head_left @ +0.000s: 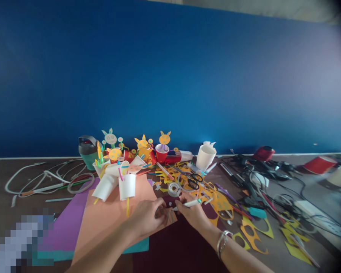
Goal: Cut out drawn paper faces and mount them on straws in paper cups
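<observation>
My left hand is at the right end of a peach paper sheet, its fingers curled and pressed onto the paper. A patterned bit under those fingertips is too small to make out. In my right hand is a white marker with a green end, its tip pointing left toward the paper. Dark lines show on the peach paper between my hands. Just beyond my fingers lies a roll of clear tape. Black-handled scissors rest on paper scraps behind it.
White paper cups with straws lie and stand on the sheets, near red cups with orange animal faces. Another white cup stands upright behind. Yellow cut-outs, cables and a power strip lie right; a green jug stands left.
</observation>
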